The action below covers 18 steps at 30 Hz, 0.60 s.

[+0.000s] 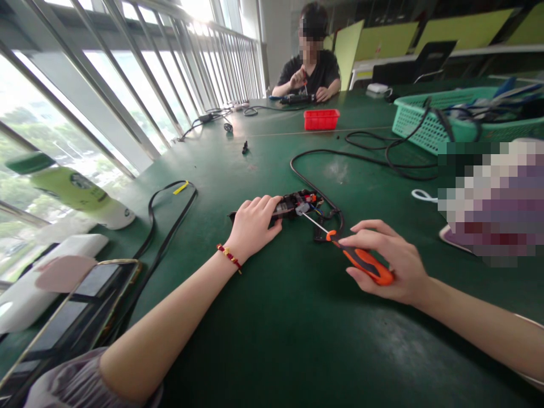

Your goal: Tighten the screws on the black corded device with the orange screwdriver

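Note:
On the green table lies an opened black corded device (293,203), its inner parts and coloured wires bare at the right end. My left hand (255,224) is closed over the device's left part, fingers on top and thumb along the near side. My right hand (386,258) grips an orange and black screwdriver (368,265) by the handle. The screwdriver's metal shaft slants up and left, its tip at a grey part inside the device. Whether the tip sits in a screw, I cannot tell. A black cord (310,181) loops from the device's right end.
A red bin (322,119) and a small black piece (245,148) stand farther back. At right is a green basket (419,122) with cables. A bottle (72,190), a phone (72,317) and a black strap (170,226) lie left. Across the table, a person (308,62) handles a similar device.

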Tool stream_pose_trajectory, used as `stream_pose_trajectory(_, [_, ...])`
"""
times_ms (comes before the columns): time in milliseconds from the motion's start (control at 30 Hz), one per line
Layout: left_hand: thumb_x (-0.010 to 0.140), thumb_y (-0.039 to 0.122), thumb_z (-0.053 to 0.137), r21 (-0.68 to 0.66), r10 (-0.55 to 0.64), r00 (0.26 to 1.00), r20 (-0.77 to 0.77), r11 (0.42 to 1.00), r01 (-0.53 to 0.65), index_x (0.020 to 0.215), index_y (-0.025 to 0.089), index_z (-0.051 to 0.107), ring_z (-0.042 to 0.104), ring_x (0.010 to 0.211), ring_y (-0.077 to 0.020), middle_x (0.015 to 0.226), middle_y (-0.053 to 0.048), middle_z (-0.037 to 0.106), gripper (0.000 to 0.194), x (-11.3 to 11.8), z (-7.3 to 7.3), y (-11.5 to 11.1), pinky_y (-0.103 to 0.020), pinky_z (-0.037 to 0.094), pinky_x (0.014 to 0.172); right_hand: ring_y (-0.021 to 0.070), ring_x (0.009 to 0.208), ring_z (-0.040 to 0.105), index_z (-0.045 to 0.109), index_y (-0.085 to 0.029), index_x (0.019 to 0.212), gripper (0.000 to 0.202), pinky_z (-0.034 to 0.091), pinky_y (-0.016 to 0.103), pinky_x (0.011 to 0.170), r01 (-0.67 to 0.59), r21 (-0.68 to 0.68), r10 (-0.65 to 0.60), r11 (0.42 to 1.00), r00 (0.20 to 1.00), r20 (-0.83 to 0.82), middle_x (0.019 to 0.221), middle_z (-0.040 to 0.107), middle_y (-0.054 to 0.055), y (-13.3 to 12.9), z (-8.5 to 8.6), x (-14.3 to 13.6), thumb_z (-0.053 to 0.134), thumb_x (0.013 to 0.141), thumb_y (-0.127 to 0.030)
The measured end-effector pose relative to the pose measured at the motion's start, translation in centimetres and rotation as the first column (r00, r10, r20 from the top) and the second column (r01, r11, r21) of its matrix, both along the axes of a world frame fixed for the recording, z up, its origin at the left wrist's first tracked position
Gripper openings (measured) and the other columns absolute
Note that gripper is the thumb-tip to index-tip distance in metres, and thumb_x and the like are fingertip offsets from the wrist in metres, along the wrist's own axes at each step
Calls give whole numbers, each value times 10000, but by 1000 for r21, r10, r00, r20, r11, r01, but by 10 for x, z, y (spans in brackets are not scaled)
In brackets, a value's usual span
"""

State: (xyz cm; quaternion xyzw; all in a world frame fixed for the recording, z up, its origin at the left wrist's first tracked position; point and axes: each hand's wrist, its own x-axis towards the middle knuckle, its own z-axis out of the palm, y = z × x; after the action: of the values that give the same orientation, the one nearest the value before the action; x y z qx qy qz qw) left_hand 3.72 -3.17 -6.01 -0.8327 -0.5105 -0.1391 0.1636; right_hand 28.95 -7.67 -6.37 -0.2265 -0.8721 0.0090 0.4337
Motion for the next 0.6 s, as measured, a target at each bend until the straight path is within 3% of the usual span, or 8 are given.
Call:
stream_pose_trajectory(233, [834,295,444,-5,3,1000,1,1000,-3,1178,148,480,558,906,-229,1023,-79,609,375,0,-1,1,-352,416,762,156,718,584,537,-186,1060,331,456,404,839,-71,-110,95,991,968,231,805,636,26,1,-2,-3,603,764,-318])
stream_pose_trajectory(600, [833,284,444,-9,15,1000,-3,1000,-15,1175,161,479,559,933,-231,1029,-78,607,366,0,-1,1,-346,412,772,163,737,517,603,-161,894,162,454,301,674,-108,-134,154,985,903,400,790,584,50,3,-3,-5,582,762,-252])
